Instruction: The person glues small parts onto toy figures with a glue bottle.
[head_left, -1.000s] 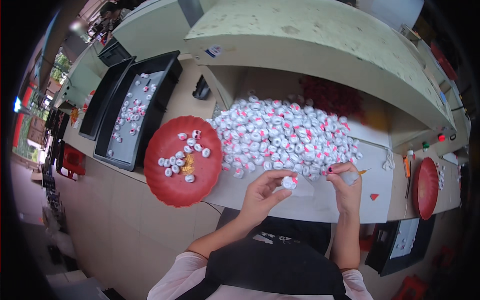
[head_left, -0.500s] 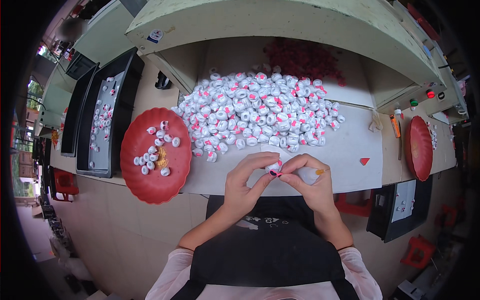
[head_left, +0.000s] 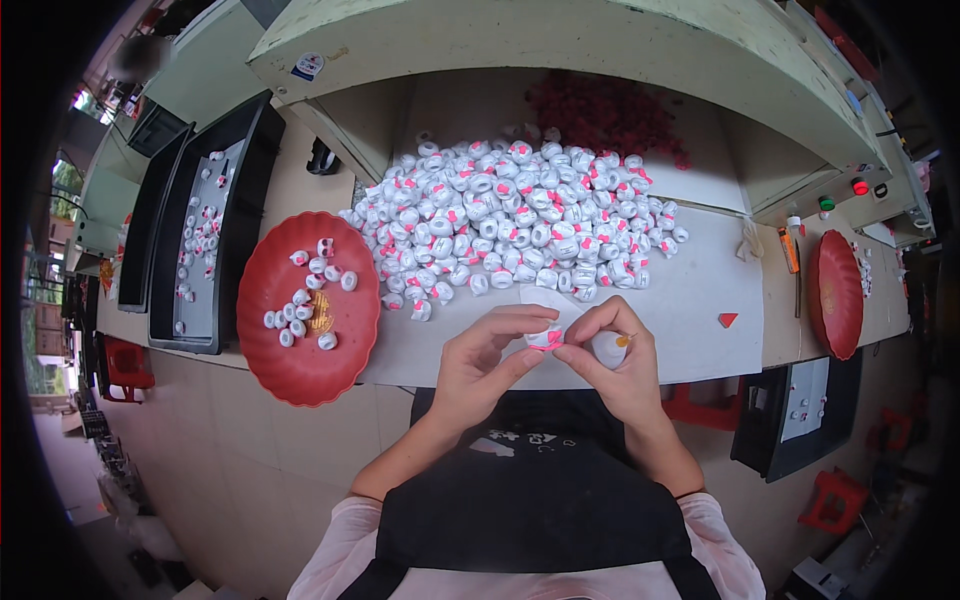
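Pinching white piece (head_left: 545,338) | left hand (head_left: 480,368), right hand (head_left: 612,360) fingertips together | right possibly palming small bottle (head_left: 608,347)

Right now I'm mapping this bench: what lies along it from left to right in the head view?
Black trays → big red plate → pile of white pieces → small red triangle → orange tool → second red plate.
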